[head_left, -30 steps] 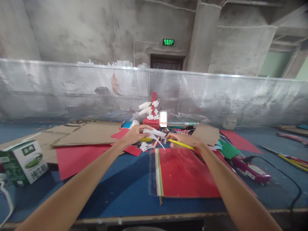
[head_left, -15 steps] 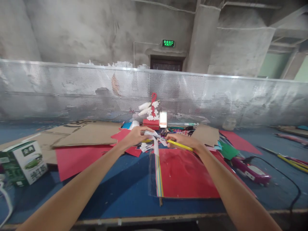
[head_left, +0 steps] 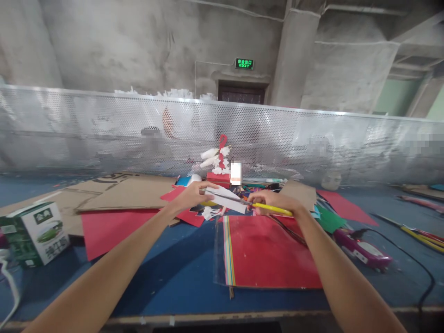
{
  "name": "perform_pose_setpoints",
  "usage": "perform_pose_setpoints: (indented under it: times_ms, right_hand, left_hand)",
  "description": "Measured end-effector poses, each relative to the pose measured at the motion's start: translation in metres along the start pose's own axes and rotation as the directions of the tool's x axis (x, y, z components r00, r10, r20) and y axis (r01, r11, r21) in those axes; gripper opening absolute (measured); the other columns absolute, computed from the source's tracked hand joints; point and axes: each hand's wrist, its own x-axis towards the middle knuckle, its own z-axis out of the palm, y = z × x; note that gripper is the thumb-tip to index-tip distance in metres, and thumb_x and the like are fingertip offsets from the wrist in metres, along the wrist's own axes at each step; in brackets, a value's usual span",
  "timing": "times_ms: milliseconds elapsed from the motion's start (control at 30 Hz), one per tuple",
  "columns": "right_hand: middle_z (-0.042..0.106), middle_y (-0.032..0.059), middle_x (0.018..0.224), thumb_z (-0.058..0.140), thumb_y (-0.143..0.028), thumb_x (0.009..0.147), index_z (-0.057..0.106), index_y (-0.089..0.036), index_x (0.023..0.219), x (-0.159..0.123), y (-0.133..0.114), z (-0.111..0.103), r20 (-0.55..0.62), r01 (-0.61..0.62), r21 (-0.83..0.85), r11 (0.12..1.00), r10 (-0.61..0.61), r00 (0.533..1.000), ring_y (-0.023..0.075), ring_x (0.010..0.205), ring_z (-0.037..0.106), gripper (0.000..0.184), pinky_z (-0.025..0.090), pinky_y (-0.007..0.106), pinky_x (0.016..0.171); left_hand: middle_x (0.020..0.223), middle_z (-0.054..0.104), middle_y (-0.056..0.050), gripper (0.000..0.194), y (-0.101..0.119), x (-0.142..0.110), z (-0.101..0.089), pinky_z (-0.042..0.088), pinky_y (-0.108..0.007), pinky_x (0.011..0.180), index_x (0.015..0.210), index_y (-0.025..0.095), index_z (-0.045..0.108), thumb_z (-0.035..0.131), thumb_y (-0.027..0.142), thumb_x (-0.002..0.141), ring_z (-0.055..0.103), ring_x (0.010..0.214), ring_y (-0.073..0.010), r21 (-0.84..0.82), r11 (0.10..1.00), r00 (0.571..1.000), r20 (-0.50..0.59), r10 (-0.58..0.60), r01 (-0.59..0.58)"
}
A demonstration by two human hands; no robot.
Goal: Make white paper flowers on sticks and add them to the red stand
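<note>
In the head view, my left hand (head_left: 194,195) pinches the left end of a piece of white paper (head_left: 222,199) above the middle of the table. My right hand (head_left: 272,201) is closed around yellow-handled scissors (head_left: 274,209). Their metal blades point left and lie across the paper, though whether they are parted is hard to make out. Just below the paper sit small white cut pieces (head_left: 211,212). A clear sleeve of red paper (head_left: 270,254), with coloured sheet edges at its left side, lies beneath my right forearm.
A red stand with white flowers (head_left: 222,159) rises behind my hands. Cardboard (head_left: 128,194) and red sheets (head_left: 114,231) lie left, near a milk carton (head_left: 38,235). To the right are a purple device (head_left: 362,248) with a black cable and yellow-handled tools (head_left: 419,236).
My right hand and the scissors have moved slightly right. The white paper, which hung down in a strip, now stretches out broad toward the right, with the blades across it.
</note>
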Motion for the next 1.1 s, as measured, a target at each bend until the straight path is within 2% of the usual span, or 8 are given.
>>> perform_pose_setpoints:
  times_ms: [100,200,333,633,767,900,1000,1100]
  right_hand:
    - [0.065,0.0048,0.079,0.062,-0.042,0.079,0.062,-0.018,0.100,-0.015,0.002,-0.011,-0.135,0.030,-0.005,1.000,-0.031,0.990,0.0150,0.064,0.054,0.032,0.040,0.025,0.055]
    - [0.066,0.0057,0.076,0.051,-0.046,0.086,0.063,-0.019,0.102,-0.017,0.012,-0.017,-0.301,-0.160,-0.073,0.984,0.132,0.945,0.0161,0.059,0.055,0.034,0.037,0.026,0.051]
    - [0.069,0.0114,0.081,0.053,-0.045,0.083,0.068,-0.016,0.083,-0.005,0.031,-0.014,-0.475,-0.529,-0.441,0.725,0.312,0.823,0.0218,0.073,0.063,0.032,0.037,0.028,0.057]
    - [0.064,0.0079,0.057,0.074,-0.039,0.069,0.068,-0.019,0.074,0.000,0.047,-0.004,-0.385,-0.713,-0.356,0.604,0.601,0.701,0.0229,0.056,0.063,0.022,0.043,0.030,0.054]
    - [0.070,0.0093,0.074,0.071,-0.046,0.072,0.069,-0.018,0.089,0.004,0.030,-0.001,-0.480,-0.532,-0.344,0.774,0.342,0.808,0.0243,0.071,0.066,0.032,0.045,0.031,0.062]
    - [0.071,0.0095,0.104,0.061,-0.054,0.081,0.060,-0.021,0.118,0.030,-0.002,0.029,-0.247,-0.032,0.091,0.995,0.054,0.967,0.0205,0.086,0.066,0.049,0.049,0.026,0.067]
    - [0.071,0.0074,0.104,0.065,-0.047,0.080,0.064,-0.019,0.108,0.052,-0.019,0.055,-0.242,0.249,0.340,0.907,-0.171,0.955,0.0195,0.092,0.066,0.039,0.050,0.028,0.076]
    - [0.071,0.0053,0.079,0.067,-0.046,0.078,0.065,-0.016,0.082,0.064,-0.021,0.067,-0.375,0.241,0.389,0.889,-0.086,0.923,0.0186,0.073,0.066,0.030,0.049,0.028,0.066]
  left_hand:
    - [0.109,0.070,-0.010,0.039,-0.005,0.000,-0.003,0.054,-0.027,0.069,0.113,0.020,0.069,0.069,0.034,0.077,0.068,0.082,-0.0174,-0.013,1.000,1.000,0.008,-0.016,0.016]
    - [0.106,0.070,-0.009,0.035,-0.003,0.000,-0.004,0.053,-0.027,0.071,0.110,0.020,0.070,0.067,0.033,0.078,0.067,0.082,-0.0167,-0.031,0.999,0.999,0.034,-0.029,0.030]
    - [0.105,0.069,-0.009,0.032,0.006,-0.001,-0.002,0.052,-0.028,0.074,0.110,0.018,0.068,0.064,0.030,0.081,0.065,0.085,-0.0164,-0.155,0.985,0.993,0.103,-0.060,0.076]
    - [0.098,0.070,-0.007,0.024,0.015,-0.001,0.012,0.048,-0.028,0.074,0.099,0.018,0.069,0.057,0.017,0.078,0.064,0.085,-0.0169,-0.348,0.926,0.983,0.159,-0.096,0.146]
    - [0.094,0.069,-0.005,0.024,0.014,0.000,0.016,0.046,-0.025,0.067,0.096,0.019,0.070,0.054,0.018,0.078,0.062,0.076,-0.0139,-0.349,0.926,0.984,0.145,-0.101,0.146]
    - [0.086,0.067,-0.004,0.026,0.017,0.000,0.019,0.043,-0.024,0.061,0.096,0.019,0.069,0.050,0.017,0.078,0.058,0.067,-0.0121,-0.285,0.947,0.987,0.109,-0.122,0.148]
    - [0.075,0.063,-0.002,0.030,0.022,0.002,0.018,0.041,-0.023,0.057,0.101,0.018,0.067,0.048,0.017,0.078,0.053,0.060,-0.0111,-0.182,0.972,0.986,0.100,-0.135,0.151]
    - [0.090,0.064,-0.004,0.039,0.023,0.003,0.010,0.045,-0.026,0.065,0.112,0.019,0.062,0.045,0.014,0.077,0.058,0.074,-0.0144,-0.039,0.997,0.996,0.074,-0.056,0.059]
